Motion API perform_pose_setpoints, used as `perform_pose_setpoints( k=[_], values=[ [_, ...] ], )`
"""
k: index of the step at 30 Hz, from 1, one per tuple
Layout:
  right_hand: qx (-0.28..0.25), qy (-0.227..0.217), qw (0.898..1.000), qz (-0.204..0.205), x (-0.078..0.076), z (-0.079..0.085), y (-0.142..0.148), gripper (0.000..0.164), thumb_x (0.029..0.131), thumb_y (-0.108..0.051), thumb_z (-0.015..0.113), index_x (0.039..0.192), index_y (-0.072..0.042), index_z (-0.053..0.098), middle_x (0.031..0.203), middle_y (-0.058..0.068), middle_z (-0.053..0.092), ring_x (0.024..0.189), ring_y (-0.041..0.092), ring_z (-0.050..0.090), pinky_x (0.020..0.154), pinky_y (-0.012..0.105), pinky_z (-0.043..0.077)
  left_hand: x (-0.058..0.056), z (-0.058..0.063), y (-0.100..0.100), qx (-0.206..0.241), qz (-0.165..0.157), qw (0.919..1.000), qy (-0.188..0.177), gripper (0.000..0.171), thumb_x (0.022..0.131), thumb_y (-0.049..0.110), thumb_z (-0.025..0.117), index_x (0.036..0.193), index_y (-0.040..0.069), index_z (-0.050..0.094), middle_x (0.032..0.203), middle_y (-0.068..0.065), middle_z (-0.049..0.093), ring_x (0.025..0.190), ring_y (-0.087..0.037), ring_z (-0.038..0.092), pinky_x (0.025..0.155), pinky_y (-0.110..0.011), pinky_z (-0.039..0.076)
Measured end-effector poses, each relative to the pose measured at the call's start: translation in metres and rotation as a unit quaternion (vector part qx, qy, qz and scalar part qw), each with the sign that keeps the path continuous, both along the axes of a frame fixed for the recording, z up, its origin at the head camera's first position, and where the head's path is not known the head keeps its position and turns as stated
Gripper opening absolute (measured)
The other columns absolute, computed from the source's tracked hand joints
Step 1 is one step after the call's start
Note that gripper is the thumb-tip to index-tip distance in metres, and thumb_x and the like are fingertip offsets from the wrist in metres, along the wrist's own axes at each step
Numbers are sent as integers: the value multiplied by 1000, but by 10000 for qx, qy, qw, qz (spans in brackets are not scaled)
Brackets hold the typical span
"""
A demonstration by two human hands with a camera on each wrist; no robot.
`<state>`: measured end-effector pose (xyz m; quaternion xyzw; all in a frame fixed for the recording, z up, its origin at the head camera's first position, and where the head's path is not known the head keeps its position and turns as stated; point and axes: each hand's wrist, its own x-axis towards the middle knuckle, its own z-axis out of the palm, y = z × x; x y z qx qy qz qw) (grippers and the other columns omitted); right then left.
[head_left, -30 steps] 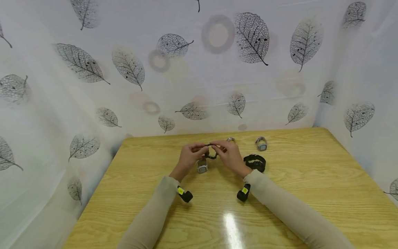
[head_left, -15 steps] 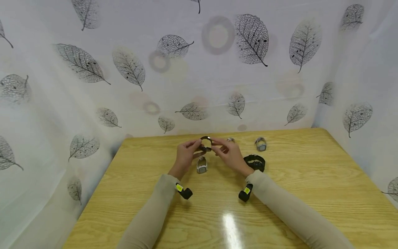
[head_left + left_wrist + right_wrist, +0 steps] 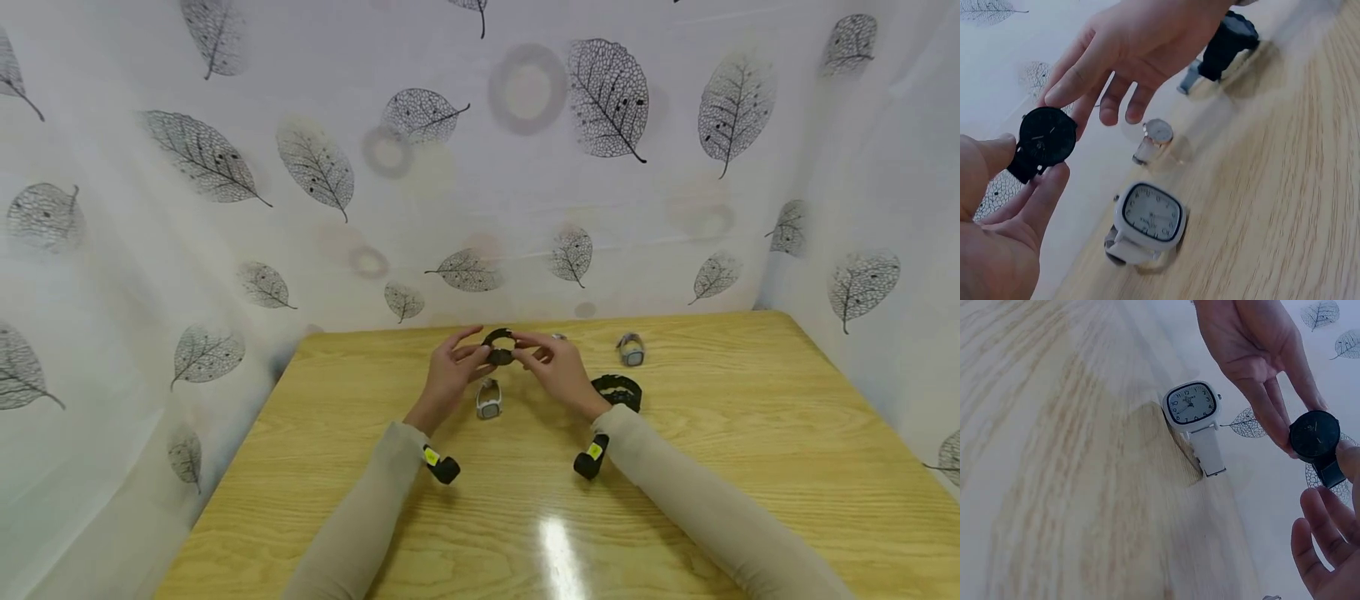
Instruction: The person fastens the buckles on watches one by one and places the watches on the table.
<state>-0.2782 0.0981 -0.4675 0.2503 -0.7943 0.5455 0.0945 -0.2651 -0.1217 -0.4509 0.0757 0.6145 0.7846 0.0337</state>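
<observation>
Above the table, both hands hold a black round-dial wristwatch (image 3: 501,357), its strap arching up behind the case in the head view. My left hand (image 3: 447,379) pinches it from the left, thumb at the case edge and a finger beneath. From the right, my right hand (image 3: 561,373) grips the other side between thumb and forefinger; its remaining fingers hang loosely in the left wrist view. The dark dial with thin hands shows in both wrist views. Just below the hands, a white square-faced watch (image 3: 489,410) rests on the table.
A chunky black watch (image 3: 618,392) lies beside the right wrist. Farther back is a pale watch with a squarish face (image 3: 633,357). A small round watch (image 3: 1159,131) sits behind the hands. The wooden table (image 3: 337,500) ends at a leaf-printed curtain (image 3: 480,183).
The black watch has been raised and turned: both hands pinched it at the top with a loop hanging below; now they hold it at the case sides, strap upward. The left fingers have spread.
</observation>
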Motion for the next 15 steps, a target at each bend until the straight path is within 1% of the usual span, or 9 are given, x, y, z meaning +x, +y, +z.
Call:
perform_pose_setpoints(
  k=[3, 6, 10, 12, 15],
  values=[
    [39, -161, 9998, -56, -3, -1, 1, 38, 101, -32, 68, 138, -19, 67, 118, 8, 73, 86, 33, 73, 65, 32, 59, 0, -2, -4, -144, -166, 9994, 277, 41, 101, 2, 63, 141, -4, 57, 135, -42, 53, 105, -25, 73, 94, -42, 58],
    [35, -190, 9998, 17, -4, -1, 0, 38, 101, -30, 68, 138, -18, 67, 118, 9, 73, 84, 34, 73, 66, 32, 59, -1, -3, -7, -234, -244, 9987, 371, 36, 101, 2, 63, 136, -7, 60, 133, -40, 55, 105, -25, 73, 95, -43, 57],
    [97, -280, 9994, 153, -5, 1, -2, 38, 102, -29, 67, 138, -16, 67, 119, 12, 73, 83, 34, 73, 67, 35, 60, -2, -4, -9, -433, -167, 9983, 358, 34, 101, 3, 65, 134, -6, 63, 128, -35, 62, 105, -28, 73, 93, -43, 58],
    [166, -440, 9987, 212, -8, 1, -3, 39, 102, -28, 66, 139, -15, 66, 120, 13, 73, 83, 34, 73, 67, 38, 61, -5, -4, -11, -557, -100, 9978, 343, 34, 100, 3, 66, 133, -6, 64, 125, -32, 65, 105, -30, 73, 92, -44, 59],
    [245, -785, 9962, 280, -13, 4, -5, 39, 104, -28, 65, 140, -13, 65, 120, 14, 72, 85, 35, 73, 70, 46, 62, -11, -5, -12, -758, -9, 9966, 335, 33, 100, 4, 67, 132, -5, 65, 122, -29, 68, 103, -34, 73, 91, -45, 59]
  ],
)
